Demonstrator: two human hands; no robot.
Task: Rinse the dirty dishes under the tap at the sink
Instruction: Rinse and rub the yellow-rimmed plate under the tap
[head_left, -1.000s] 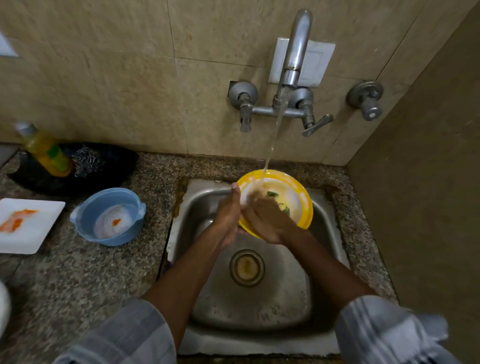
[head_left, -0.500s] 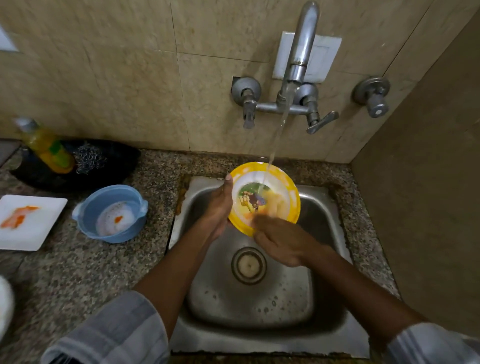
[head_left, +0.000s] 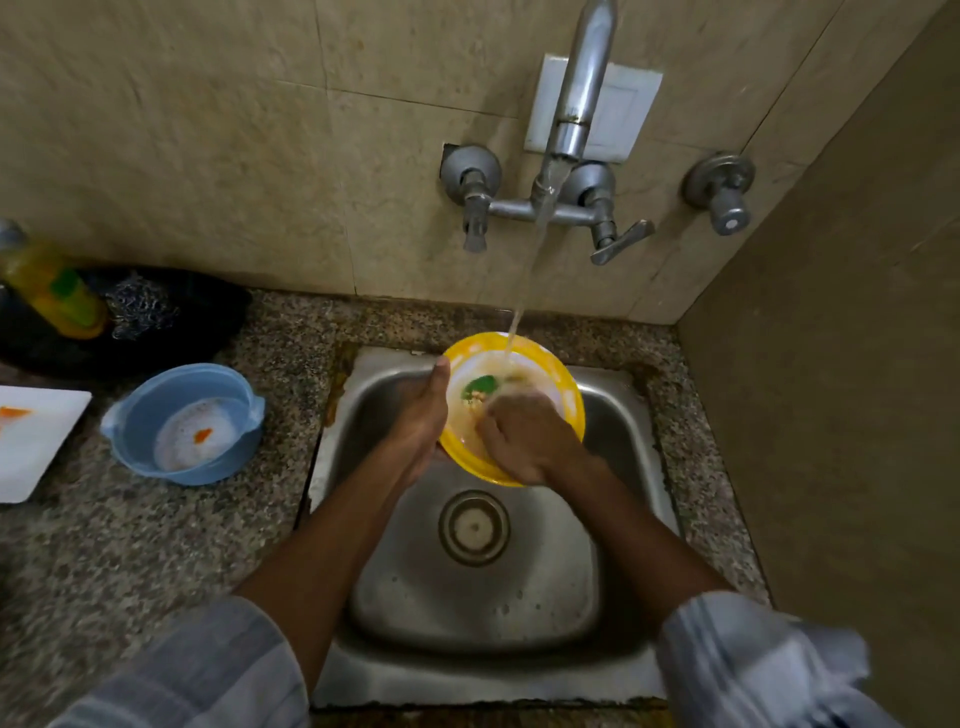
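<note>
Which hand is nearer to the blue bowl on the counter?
Left. The left hand holds the yellow plate's left edge, on the side toward the blue bowl. The right hand rubs inside the plate, farther right.

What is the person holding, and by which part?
The left hand holds the yellow plate by its left rim; the right hand rubs its face.

1. The sink (head_left: 613, 431) is brushed steel, dull and wet, beaded with droplets.
2. The tap (head_left: 574, 111) is matt grey metal.
3. The yellow plate (head_left: 563, 387) looks like glossy plastic.
4. The counter (head_left: 156, 545) is speckled granite, smooth.
5. The blue bowl (head_left: 156, 410) is satin plastic.
6. The wall tiles (head_left: 208, 130) are beige, faintly glossy.
7. The sleeves (head_left: 737, 654) are striped woven cloth.
</note>
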